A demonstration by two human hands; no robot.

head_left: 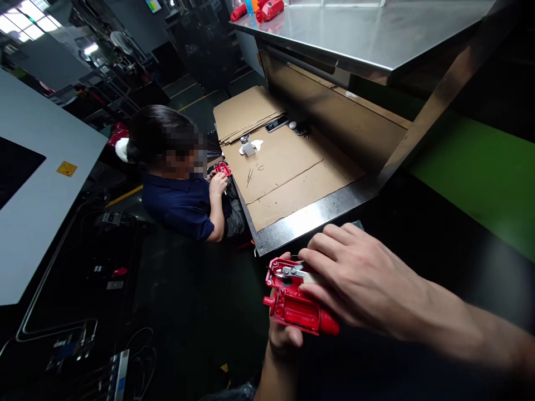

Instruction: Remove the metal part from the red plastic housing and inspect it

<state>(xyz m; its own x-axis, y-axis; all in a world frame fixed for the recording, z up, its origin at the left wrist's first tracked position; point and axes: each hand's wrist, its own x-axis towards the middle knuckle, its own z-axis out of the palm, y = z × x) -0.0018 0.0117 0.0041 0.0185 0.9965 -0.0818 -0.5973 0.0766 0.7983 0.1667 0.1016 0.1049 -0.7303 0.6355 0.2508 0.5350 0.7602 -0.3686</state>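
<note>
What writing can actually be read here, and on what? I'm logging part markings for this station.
None is legible.
Yellow sticker on the grey machine panel: print too small to read.
Pen marks on the cardboard: a scribble, perhaps a "C", not certain.
Red plastic part, held from below by the left hand with the right hand on top: no marking shows.

We're looking at a glossy red moulded-plastic housing [298,309], smooth, catching highlights, with a small bright metal clip [292,272] sitting in its open top. We're seeing the brushed stainless steel table top [376,33] reflecting light; its lower steel shelf edge [309,220] is looking duller and scuffed. Matt brown corrugated cardboard sheets [288,167] are lining that shelf, creased and rough. A co-worker's dark navy cloth shirt [179,203] is showing matt.
</note>
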